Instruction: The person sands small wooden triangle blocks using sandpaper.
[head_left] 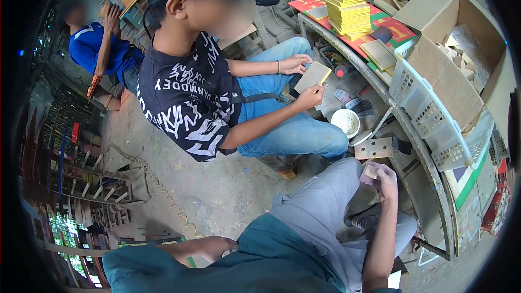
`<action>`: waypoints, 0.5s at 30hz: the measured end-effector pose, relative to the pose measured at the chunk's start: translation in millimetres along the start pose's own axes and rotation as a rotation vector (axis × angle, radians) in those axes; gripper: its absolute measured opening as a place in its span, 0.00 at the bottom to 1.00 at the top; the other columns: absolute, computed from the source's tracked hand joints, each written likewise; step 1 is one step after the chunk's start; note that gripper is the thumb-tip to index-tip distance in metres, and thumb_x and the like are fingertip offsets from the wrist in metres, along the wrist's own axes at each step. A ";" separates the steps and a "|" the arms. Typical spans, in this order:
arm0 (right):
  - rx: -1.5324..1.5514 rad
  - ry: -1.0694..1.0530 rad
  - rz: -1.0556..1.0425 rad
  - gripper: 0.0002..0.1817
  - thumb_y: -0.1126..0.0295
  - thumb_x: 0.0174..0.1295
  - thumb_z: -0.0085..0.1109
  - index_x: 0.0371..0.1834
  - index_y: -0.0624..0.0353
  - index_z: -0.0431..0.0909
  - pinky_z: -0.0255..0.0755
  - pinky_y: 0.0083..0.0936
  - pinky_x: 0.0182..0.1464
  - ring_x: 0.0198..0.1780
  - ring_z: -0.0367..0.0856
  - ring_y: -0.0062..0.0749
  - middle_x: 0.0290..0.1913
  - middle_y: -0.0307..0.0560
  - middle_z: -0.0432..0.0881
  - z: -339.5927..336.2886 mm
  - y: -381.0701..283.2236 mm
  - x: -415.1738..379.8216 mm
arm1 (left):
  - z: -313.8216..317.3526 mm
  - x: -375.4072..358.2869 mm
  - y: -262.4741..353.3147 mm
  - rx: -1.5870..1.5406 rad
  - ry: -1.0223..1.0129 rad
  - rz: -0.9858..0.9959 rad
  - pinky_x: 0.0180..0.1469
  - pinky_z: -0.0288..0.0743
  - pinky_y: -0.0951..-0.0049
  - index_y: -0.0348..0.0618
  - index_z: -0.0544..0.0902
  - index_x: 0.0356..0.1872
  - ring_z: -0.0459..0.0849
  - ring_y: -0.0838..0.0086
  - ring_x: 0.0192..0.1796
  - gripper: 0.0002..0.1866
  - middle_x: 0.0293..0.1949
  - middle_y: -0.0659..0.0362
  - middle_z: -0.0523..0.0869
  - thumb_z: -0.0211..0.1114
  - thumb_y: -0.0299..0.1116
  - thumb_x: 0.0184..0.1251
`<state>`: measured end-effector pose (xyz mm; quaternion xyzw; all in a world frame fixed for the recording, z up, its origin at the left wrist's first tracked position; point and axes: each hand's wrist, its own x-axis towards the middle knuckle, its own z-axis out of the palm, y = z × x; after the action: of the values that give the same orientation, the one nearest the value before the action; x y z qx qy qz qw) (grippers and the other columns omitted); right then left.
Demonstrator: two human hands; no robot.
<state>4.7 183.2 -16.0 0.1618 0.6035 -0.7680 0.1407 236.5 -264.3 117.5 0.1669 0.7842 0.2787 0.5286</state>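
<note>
Over my knee, my right hand (384, 180) has its fingers closed around a small pale wooden block (370, 172). A pinkish, sheet-like piece (368, 183) shows beside the block in the same grip. At my left side, my left hand (216, 248) rests against my green shirt (271, 247). Its fingertips are hidden, so I cannot tell whether it holds anything. Just beyond the right hand lies a flat wooden piece with dark holes (374, 148). A white bucket with white contents (345, 123) stands near it.
A seated co-worker (190, 87) holds a yellow-edged wooden board (313, 77). A yellow stack (347, 8) stands on the metal-framed table (391, 100). A white plastic basket (429, 114) and a cardboard box with wooden pieces (442, 73) are at right. Another person (97, 49) is farther back.
</note>
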 end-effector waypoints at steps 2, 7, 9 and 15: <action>0.009 0.026 0.006 0.17 0.71 0.57 0.51 0.48 0.70 0.78 0.81 0.32 0.41 0.37 0.83 0.34 0.39 0.50 0.82 -6.6 5.0 3.4 | 4.9 5.0 -9.3 -0.001 -0.010 0.003 0.51 0.73 0.61 0.40 0.76 0.46 0.80 0.54 0.50 0.22 0.45 0.50 0.80 0.68 0.36 0.49; -0.053 0.031 0.028 0.18 0.71 0.56 0.52 0.47 0.69 0.79 0.81 0.31 0.41 0.38 0.83 0.34 0.39 0.49 0.82 -6.1 -4.2 -0.2 | 1.2 5.9 -4.2 -0.005 -0.044 -0.031 0.51 0.74 0.61 0.38 0.77 0.47 0.81 0.55 0.50 0.26 0.45 0.49 0.81 0.71 0.36 0.44; -0.031 0.030 0.022 0.18 0.70 0.56 0.52 0.47 0.69 0.79 0.81 0.31 0.41 0.37 0.83 0.34 0.39 0.49 0.82 -6.6 -5.2 -0.7 | 1.3 7.6 -10.5 -0.056 -0.074 0.034 0.50 0.74 0.60 0.38 0.77 0.47 0.80 0.55 0.50 0.25 0.45 0.49 0.81 0.71 0.35 0.44; -0.009 0.015 0.010 0.18 0.69 0.57 0.52 0.48 0.68 0.79 0.81 0.31 0.39 0.37 0.84 0.35 0.38 0.49 0.82 -10.5 -4.7 -0.6 | -0.9 13.5 -6.4 0.123 -0.032 -0.022 0.52 0.73 0.61 0.40 0.77 0.46 0.79 0.53 0.49 0.26 0.44 0.48 0.80 0.72 0.34 0.42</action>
<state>4.2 194.5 -14.0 0.1697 0.6072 -0.7633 0.1408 230.7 -262.0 103.9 0.1952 0.7930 0.2213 0.5330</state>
